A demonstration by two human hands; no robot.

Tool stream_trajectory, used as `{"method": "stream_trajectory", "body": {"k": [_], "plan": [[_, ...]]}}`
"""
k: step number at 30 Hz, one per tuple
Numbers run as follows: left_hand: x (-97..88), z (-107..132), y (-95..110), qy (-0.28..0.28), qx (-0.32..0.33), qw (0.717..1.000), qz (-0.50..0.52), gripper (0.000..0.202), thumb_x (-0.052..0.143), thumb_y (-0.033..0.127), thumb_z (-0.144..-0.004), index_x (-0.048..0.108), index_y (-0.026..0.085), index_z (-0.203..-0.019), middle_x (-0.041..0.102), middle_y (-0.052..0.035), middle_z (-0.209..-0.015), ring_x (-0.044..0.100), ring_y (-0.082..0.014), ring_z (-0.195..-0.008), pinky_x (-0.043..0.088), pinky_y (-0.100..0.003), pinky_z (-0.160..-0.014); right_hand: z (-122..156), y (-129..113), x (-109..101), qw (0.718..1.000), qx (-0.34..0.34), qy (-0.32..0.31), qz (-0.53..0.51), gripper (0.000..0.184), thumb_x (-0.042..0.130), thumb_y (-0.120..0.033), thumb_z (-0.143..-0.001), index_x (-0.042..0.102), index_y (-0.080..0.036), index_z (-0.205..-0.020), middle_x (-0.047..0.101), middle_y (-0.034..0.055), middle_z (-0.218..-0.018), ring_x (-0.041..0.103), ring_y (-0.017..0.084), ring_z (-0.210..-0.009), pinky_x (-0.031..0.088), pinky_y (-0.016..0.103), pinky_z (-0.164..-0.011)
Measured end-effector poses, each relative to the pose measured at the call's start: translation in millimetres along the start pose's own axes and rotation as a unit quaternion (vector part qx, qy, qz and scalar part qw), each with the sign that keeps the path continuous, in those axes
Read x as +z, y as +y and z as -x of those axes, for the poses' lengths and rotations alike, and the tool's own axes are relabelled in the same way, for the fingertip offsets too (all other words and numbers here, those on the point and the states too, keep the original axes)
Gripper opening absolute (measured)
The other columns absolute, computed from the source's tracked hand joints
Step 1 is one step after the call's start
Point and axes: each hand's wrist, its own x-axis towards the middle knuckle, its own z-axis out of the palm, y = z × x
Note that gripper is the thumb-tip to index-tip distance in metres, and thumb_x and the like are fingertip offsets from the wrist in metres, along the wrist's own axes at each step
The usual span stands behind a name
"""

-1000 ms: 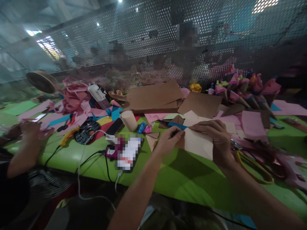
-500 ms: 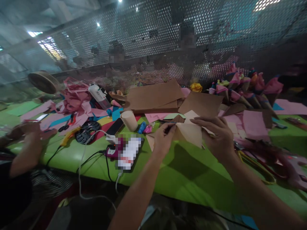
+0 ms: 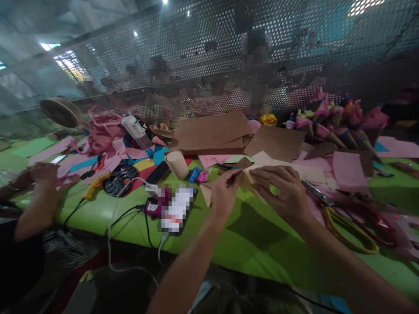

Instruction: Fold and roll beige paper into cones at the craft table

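Observation:
Over the green table [image 3: 268,257], my left hand [image 3: 225,187] pinches the corner of a cream sheet of paper [image 3: 248,178] between thumb and fingers. My right hand [image 3: 284,187] is bent round the sheet's other side, its fingers pressed along the paper. The sheet looks curled between both hands, and the fingers hide much of it. To the right of my right hand lie scissors with yellow handles [image 3: 330,222]. Small crumpled blue [image 3: 194,174] and pink [image 3: 202,176] pieces sit beyond my left hand, near a beige paper roll [image 3: 177,165].
A phone [image 3: 178,211] and a purple power adapter [image 3: 153,207] with cables lie left of my left arm. A yellow glue gun [image 3: 94,185] is further left, near another person's hands [image 3: 42,172]. Brown cardboard [image 3: 209,131] and paper cones [image 3: 340,126] line the back.
My right hand has moved left, closer to my left hand, and its fingers have folded the sheet's free side round. The scissors are less covered. My left hand keeps its pinch.

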Motion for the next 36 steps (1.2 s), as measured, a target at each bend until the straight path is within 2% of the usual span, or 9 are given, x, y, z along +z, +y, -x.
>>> {"method": "stream_trajectory", "body": {"k": [4,7,13,18,22,28,36], "plan": [[0.8,2.0,6.8,-0.002,-0.009,1.0,0.012,0.018,0.064,0.023,-0.09,0.08,0.022,-0.097,0.08,-0.007,-0.099,0.074,-0.0215,-0.093,0.058,-0.036,-0.089,0.5,-0.6,-0.7,1.0,0.012,0.012,0.012,0.02,0.067,-0.036,-0.094,0.076,-0.029,-0.11,0.076,0.0058,-0.099,0.068,0.025,-0.092,0.049,0.041,-0.079],[2.0,4.1,10.5,0.002,-0.009,1.0,0.01,0.018,0.065,0.023,-0.09,0.081,0.022,-0.098,0.08,-0.0066,-0.1,0.074,-0.022,-0.094,0.058,-0.037,-0.091,-0.1,-2.5,-0.3,1.0,0.01,0.022,0.003,0.018,0.068,-0.032,-0.093,0.078,-0.028,-0.108,0.077,0.0051,-0.095,0.07,0.024,-0.088,0.052,0.04,-0.077],[4.4,5.1,6.4,-0.016,-0.018,1.0,0.009,0.019,0.065,0.024,-0.09,0.081,0.022,-0.1,0.08,-0.0075,-0.104,0.074,-0.0226,-0.096,0.057,-0.036,-0.092,0.3,-5.6,2.4,0.999,0.035,0.005,-0.026,0.017,0.064,-0.03,-0.095,0.076,-0.03,-0.107,0.079,0.0047,-0.097,0.074,0.025,-0.091,0.057,0.041,-0.078],[5.2,4.5,1.6,-0.034,-0.028,0.999,0.005,0.02,0.064,0.025,-0.091,0.08,0.021,-0.102,0.08,-0.0083,-0.105,0.074,-0.0227,-0.097,0.057,-0.036,-0.091,0.5,-5.9,3.5,0.999,0.032,0.012,-0.026,0.012,0.064,-0.028,-0.096,0.074,-0.029,-0.101,0.08,0.0025,-0.089,0.075,0.023,-0.082,0.056,0.038,-0.072],[5.4,5.3,1.4,-0.047,-0.033,0.998,-0.01,0.022,0.063,0.022,-0.091,0.08,0.022,-0.104,0.08,-0.0076,-0.104,0.074,-0.0222,-0.095,0.057,-0.035,-0.09,0.1,-6.0,3.0,0.998,0.049,0.015,-0.019,0.01,0.064,-0.03,-0.096,0.073,-0.028,-0.099,0.079,0.0031,-0.089,0.074,0.023,-0.082,0.057,0.039,-0.075],[6.8,5.7,1.5,-0.083,-0.014,0.996,-0.001,0.024,0.061,0.019,-0.09,0.08,0.024,-0.102,0.081,-0.0053,-0.106,0.074,-0.0211,-0.098,0.056,-0.033,-0.094,2.3,-3.2,5.0,0.996,0.074,0.015,-0.047,0.009,0.066,-0.031,-0.094,0.074,-0.028,-0.091,0.077,0.0025,-0.084,0.072,0.023,-0.078,0.055,0.039,-0.072],[6.9,5.0,1.8,-0.089,-0.02,0.996,-0.007,0.021,0.062,0.022,-0.088,0.08,0.022,-0.099,0.081,-0.0054,-0.101,0.074,-0.0209,-0.093,0.057,-0.032,-0.09,3.9,3.1,6.1,0.994,0.086,-0.014,-0.064,0.012,0.062,-0.028,-0.095,0.072,-0.026,-0.088,0.075,0.0023,-0.081,0.07,0.022,-0.074,0.053,0.035,-0.068]]}}
